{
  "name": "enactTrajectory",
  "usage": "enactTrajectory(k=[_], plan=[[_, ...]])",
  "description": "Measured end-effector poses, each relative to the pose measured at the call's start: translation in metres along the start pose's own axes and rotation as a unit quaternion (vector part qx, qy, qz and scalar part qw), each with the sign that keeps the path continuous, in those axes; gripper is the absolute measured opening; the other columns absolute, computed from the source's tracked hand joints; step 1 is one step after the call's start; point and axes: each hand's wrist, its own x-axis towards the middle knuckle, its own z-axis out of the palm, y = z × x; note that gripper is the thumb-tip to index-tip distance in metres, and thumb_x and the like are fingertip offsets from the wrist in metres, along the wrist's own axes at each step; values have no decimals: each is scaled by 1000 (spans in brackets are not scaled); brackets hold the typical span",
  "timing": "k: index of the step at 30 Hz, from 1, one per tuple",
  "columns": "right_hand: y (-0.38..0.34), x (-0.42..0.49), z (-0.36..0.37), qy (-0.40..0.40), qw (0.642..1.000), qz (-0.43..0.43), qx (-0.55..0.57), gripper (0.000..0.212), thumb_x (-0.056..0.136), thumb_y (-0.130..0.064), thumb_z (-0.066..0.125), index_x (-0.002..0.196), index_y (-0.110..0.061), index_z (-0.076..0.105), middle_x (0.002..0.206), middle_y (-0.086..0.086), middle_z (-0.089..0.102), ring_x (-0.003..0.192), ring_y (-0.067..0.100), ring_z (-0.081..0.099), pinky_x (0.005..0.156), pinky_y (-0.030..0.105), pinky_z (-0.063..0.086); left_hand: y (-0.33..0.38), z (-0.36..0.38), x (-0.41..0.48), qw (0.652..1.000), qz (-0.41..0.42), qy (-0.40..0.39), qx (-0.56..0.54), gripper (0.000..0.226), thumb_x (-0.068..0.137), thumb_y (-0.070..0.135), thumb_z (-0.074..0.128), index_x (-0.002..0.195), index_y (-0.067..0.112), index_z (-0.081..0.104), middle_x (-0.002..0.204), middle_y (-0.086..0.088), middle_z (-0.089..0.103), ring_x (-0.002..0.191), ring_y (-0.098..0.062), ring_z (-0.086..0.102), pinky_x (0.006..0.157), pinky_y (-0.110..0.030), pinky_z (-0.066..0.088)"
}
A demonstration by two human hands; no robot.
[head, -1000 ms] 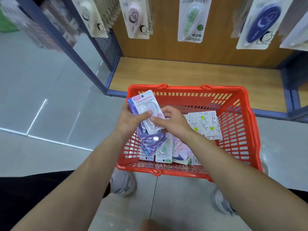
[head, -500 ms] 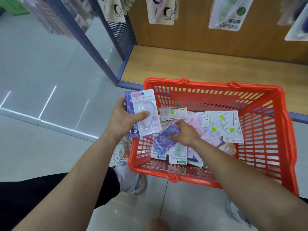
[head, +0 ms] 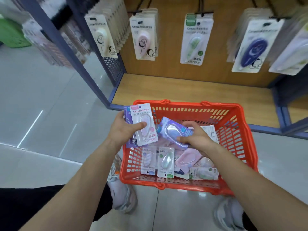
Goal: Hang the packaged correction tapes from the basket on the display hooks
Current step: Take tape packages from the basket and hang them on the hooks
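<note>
Gripped a stack of packs [head: 143, 124] in the left hand [head: 124, 129], pinched a purple pack [head: 171, 130] at its 3 o'clock with the right hand [head: 198, 139], over the basket [head: 185, 104]; hung neither yet on hooks [head: 204, 13] at 12 o'clock; left a pile [head: 165, 161] inside.

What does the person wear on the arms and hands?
Nothing is worn. The left hand and the right hand are bare: no gloves, rings or watch show. The left forearm and right forearm are uncovered, with no sleeve in view.
</note>
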Motion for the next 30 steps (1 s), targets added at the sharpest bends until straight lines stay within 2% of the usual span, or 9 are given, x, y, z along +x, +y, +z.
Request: enactTrajectory(k=[4, 7, 9, 12, 17, 21, 23, 27, 30], plan=[[-42, -47, -20, 28, 985, -43, 162, 27, 87, -1, 75, 104, -18, 64, 95, 7, 70, 70, 17, 64, 66, 32, 56, 34, 12, -23, 999, 26, -29, -34, 60, 73, 15, 91, 123, 16, 58, 108, 1, 74, 91, -15, 74, 77, -30, 57], [-74, -86, -30, 28, 973, -85, 213, 21, 90, -4, 71, 105, -16, 63, 92, 6, 71, 72, 17, 65, 61, 26, 56, 67, 24, -43, 993, 48, -59, -90, 62, 71, 11, 92, 124, 20, 61, 110, -3, 77, 94, -24, 76, 80, -42, 62], [-91, -109, -37, 24, 964, -115, 237, 23, 90, -6, 71, 110, -14, 64, 100, 12, 73, 82, 25, 67, 70, 35, 59, 92, 35, -57, 985, 74, -83, -131, 63, 74, 7, 89, 127, 21, 59, 112, -3, 77, 96, -26, 76, 75, -46, 62], [-110, -138, -47, 31, 950, -148, 274, 28, 93, -12, 69, 120, -13, 63, 115, 16, 74, 96, 32, 69, 85, 52, 58, 130, 57, -79, 974, 130, -101, -155, 47, 82, 2, 80, 119, 24, 62, 110, 0, 78, 99, -22, 75, 85, -43, 60], [-133, -170, -63, 87, 932, -211, 280, 24, 98, -13, 65, 120, -24, 65, 110, 5, 77, 87, 23, 75, 72, 37, 60, 173, 92, -107, 965, 197, -93, -145, 57, 89, 6, 75, 139, 22, 52, 124, 4, 71, 109, -16, 71, 94, -41, 56], [-142, -191, -76, 124, 922, -245, 275, 21, 99, -10, 63, 115, -24, 65, 97, -9, 78, 83, 6, 75, 64, 23, 58, 203, 111, -126, 958, 227, -85, -154, 55, 94, 9, 68, 142, 23, 43, 124, 8, 67, 107, -11, 68, 89, -32, 56], [-148, -200, -83, 130, 921, -260, 260, 22, 100, -10, 62, 116, -24, 64, 98, -9, 78, 85, 5, 75, 68, 22, 58, 219, 119, -135, 955, 233, -93, -158, 56, 94, 11, 68, 142, 25, 41, 123, 8, 67, 108, -14, 69, 93, -37, 56], [-169, -214, -109, 163, 910, -287, 252, 24, 100, -8, 61, 121, -19, 64, 108, -1, 77, 95, 17, 76, 76, 32, 62, 254, 124, -148, 945, 276, -116, -132, 43, 93, 9, 70, 118, 38, 51, 116, 13, 69, 102, -7, 71, 90, -36, 57], [-194, -224, -138, 201, 900, -314, 225, 20, 98, -11, 64, 115, -22, 66, 103, -3, 78, 88, 15, 75, 70, 29, 61, 286, 123, -152, 938, 297, -126, -131, 50, 90, 11, 75, 128, 33, 52, 119, 11, 71, 106, -12, 72, 93, -43, 58]])
